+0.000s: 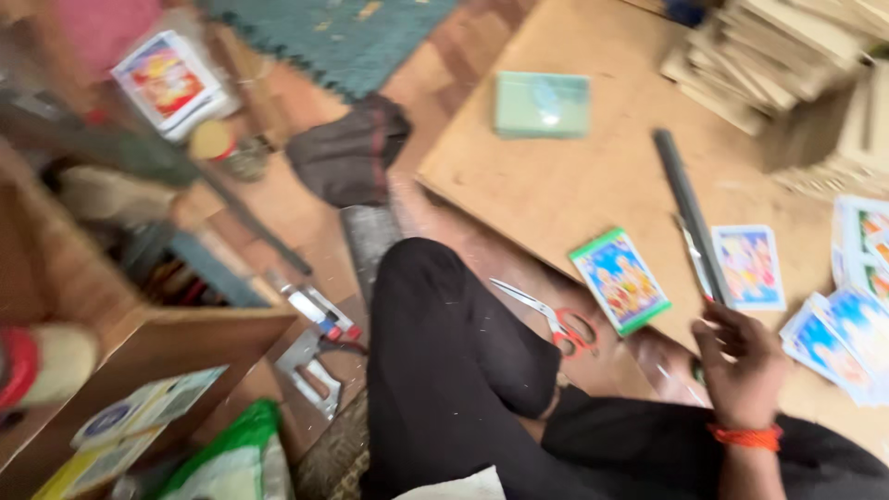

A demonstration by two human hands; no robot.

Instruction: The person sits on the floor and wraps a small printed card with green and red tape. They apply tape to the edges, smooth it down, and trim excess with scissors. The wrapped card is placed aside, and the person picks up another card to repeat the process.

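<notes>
— Where the view began at the far left, what lay there?
— A stack of colourful printed cards lay near the top, and lower down a wooden box with papers in it, a green bag just beside it. All of it was blurred.
— And toward the middle?
— A metal staple gun lay on the floor by the person's knee in black trousers. Red-handled scissors lay just past the knee, at the edge of a plywood board on the floor. A pale green box sat on that board further up.
— What about the hands?
— Only the right hand showed, an orange thread at its wrist. It was closed around the lower end of a long dark bar, which ran up and away across the board. A green-bordered picture card lay left of the bar, a blue-bordered one right of it.
— The left hand?
— Out of sight.
— And at the far right?
— Loose picture prints, with stacked wooden frames above them.
</notes>
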